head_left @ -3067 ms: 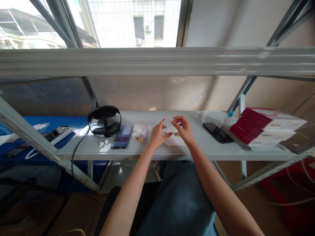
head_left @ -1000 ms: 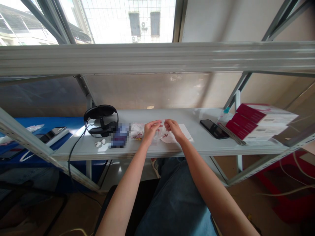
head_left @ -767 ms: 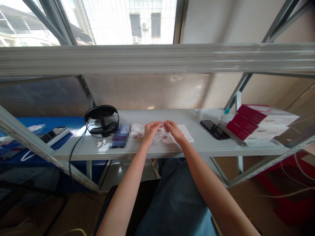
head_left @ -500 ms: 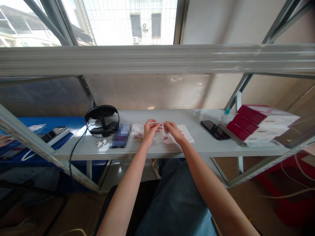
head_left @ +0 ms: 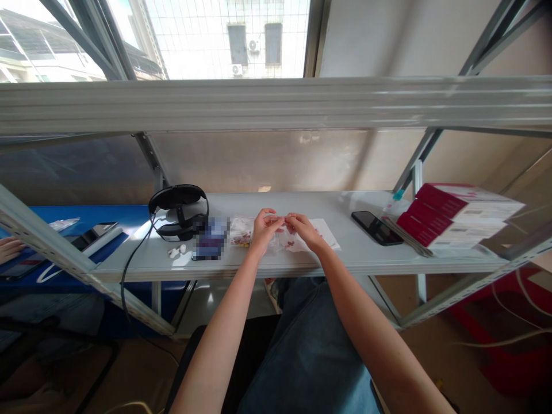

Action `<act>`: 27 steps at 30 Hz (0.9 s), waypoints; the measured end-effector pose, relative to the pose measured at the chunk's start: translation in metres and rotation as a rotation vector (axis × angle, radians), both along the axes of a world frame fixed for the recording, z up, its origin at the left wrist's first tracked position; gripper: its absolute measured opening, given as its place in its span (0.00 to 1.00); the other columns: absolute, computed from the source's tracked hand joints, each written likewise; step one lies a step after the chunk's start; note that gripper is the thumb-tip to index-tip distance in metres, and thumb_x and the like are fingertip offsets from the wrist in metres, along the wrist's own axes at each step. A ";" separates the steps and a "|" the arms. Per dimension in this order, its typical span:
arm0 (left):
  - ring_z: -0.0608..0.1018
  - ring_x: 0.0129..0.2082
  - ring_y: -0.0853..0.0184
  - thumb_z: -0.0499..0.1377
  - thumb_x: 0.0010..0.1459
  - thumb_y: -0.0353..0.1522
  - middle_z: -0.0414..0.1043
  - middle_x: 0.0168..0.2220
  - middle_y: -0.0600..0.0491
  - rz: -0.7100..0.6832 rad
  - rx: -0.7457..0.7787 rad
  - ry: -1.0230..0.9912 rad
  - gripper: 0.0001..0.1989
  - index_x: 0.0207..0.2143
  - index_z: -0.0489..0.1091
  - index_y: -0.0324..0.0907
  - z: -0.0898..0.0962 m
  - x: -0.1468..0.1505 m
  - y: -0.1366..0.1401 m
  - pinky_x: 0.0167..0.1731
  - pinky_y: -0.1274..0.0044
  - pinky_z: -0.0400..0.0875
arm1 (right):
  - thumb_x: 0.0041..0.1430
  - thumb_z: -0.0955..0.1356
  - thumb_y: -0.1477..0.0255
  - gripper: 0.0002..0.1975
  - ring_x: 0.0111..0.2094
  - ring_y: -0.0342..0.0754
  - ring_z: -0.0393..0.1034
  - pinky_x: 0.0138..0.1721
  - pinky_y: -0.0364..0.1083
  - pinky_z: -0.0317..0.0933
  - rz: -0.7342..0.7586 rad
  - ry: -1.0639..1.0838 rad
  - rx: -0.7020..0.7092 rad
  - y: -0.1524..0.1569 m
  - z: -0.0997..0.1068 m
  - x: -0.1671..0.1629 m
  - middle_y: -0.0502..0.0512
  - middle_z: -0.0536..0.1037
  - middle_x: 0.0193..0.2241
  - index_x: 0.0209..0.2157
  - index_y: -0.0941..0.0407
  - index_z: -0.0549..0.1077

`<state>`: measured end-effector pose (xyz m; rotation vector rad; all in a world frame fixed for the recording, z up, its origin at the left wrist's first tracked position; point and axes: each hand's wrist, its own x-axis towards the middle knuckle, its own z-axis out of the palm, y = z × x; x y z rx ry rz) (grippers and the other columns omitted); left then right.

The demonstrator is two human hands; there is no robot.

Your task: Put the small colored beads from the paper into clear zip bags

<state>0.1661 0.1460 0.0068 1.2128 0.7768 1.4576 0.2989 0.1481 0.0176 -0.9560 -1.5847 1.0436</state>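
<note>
Head view: left hand (head_left: 263, 232) and right hand (head_left: 304, 229) meet, fingertips together, at frame centre.
Wider apart moments ago, they seem set for finer work above reddish pieces (head_left: 290, 243) on the white sheet (head_left: 329, 234); anything gripped is too small to tell.

So the wearer's kit is pretty basic. Both forearms are bare, left slim forearm (head_left: 226, 313) and right slim forearm (head_left: 366, 310) alike, tapering down to narrow wrists. Left bare hand (head_left: 262, 231) and right bare hand (head_left: 305, 229) both have slender fingers, nails too small to make out. Down below it's blue denim-looking trousers (head_left: 310, 345), loose and kinda washed-out, paler where light hits the fabric, darker in the folds. Next to them sits a black patch (head_left: 254, 339), honestly can't tell if that's clothing or seat.
</note>
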 end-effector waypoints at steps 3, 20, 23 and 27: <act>0.75 0.26 0.71 0.64 0.42 0.35 0.72 0.26 0.57 -0.015 0.019 -0.007 0.20 0.35 0.58 0.42 -0.001 0.000 0.000 0.28 0.79 0.69 | 0.52 0.61 0.64 0.14 0.21 0.39 0.54 0.24 0.41 0.50 0.036 -0.020 0.014 0.000 0.000 0.001 0.45 0.60 0.16 0.18 0.56 0.61; 0.78 0.33 0.66 0.59 0.51 0.38 0.75 0.34 0.50 0.048 0.059 -0.049 0.28 0.54 0.55 0.45 0.000 -0.002 -0.003 0.32 0.77 0.70 | 0.53 0.61 0.53 0.22 0.18 0.40 0.50 0.23 0.42 0.48 -0.025 0.049 0.019 -0.001 0.001 0.004 0.45 0.56 0.14 0.23 0.57 0.69; 0.77 0.29 0.68 0.60 0.50 0.39 0.75 0.32 0.51 0.046 0.076 0.041 0.31 0.55 0.53 0.45 -0.001 0.001 -0.005 0.30 0.78 0.70 | 0.53 0.60 0.51 0.22 0.18 0.40 0.50 0.23 0.42 0.49 -0.074 0.077 0.036 0.001 0.000 0.005 0.45 0.57 0.14 0.24 0.57 0.69; 0.74 0.22 0.73 0.59 0.50 0.40 0.74 0.29 0.54 0.091 0.135 0.148 0.32 0.55 0.51 0.45 0.000 0.005 -0.009 0.27 0.80 0.69 | 0.53 0.60 0.50 0.23 0.19 0.40 0.53 0.23 0.41 0.51 -0.120 0.100 0.049 0.003 0.001 0.006 0.45 0.60 0.16 0.29 0.57 0.70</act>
